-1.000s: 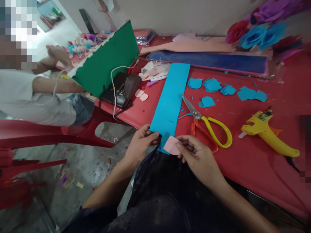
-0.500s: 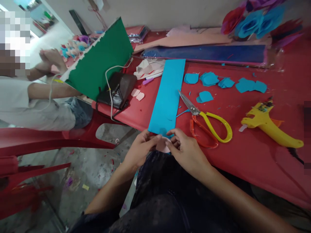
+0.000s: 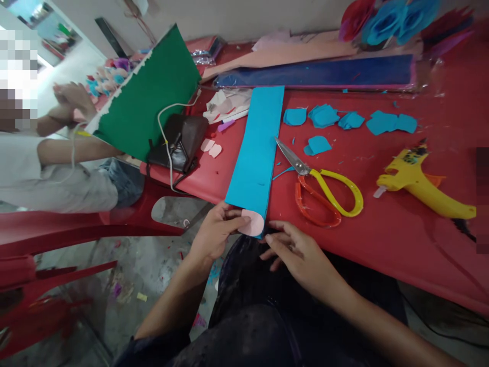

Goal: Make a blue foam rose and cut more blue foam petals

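Head view: at the lower centre of the frame, my left hand [image 3: 212, 230] pinches the pink piece [image 3: 253, 223] against the near end of the blue paper [image 3: 256, 145], thumb on top. My right hand [image 3: 297, 250], just right of it, has its fingers loosely spread around nothing visible; I cannot tell whether a fingertip touches the paper. For steady alignment, I should keep both layers flat and press firmly without creasing. The scissors [image 3: 302, 168] lie right of centre on the red desk [image 3: 382, 250]. Markings: I can read no brand, label or writing.
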A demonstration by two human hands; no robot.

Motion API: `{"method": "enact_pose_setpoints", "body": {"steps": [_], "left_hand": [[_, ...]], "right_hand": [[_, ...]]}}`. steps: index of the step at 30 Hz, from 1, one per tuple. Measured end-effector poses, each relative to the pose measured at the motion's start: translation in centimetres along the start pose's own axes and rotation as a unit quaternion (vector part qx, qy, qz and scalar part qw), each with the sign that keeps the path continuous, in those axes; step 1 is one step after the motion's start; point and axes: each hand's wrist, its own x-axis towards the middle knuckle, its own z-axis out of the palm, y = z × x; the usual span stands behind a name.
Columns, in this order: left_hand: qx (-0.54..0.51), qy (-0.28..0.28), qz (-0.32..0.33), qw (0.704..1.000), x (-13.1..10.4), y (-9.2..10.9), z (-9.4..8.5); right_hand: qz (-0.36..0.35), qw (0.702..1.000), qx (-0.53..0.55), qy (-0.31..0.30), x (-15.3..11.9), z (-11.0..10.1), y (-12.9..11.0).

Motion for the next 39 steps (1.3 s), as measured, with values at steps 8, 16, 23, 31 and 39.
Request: {"method": "enact_pose_setpoints", "body": {"steps": [8,16,23,31,39], "left_hand": [[0.010,-0.005,0.023,1.000,-0.9,-0.4,1.1],[-0.034,-0.019,-0.026,0.999,1.3,1.0,0.0],[-0.057,-0.014,0.042,0.997,3.2,2.9,1.3],[-0.186,0.078,0.124,0.972,-0.4,0.2,4.8],[0.332,-0.090,0.178,0.922,1.2,4.9,3.9]], "right_hand": [[-0.001,0.993,0.113,0.020,1.6,1.5,0.2],[-0.021,0.994,0.096,0.048,0.9,1.0,0.3],[-0.047,0.995,0.058,0.068,0.1,-0.3,-1.3],[-0.158,0.962,-0.165,0.150,1.5,-4.6,-5.2],[-0.195,0.919,-0.307,0.149,2.7,-9.1,-8.0]]}}
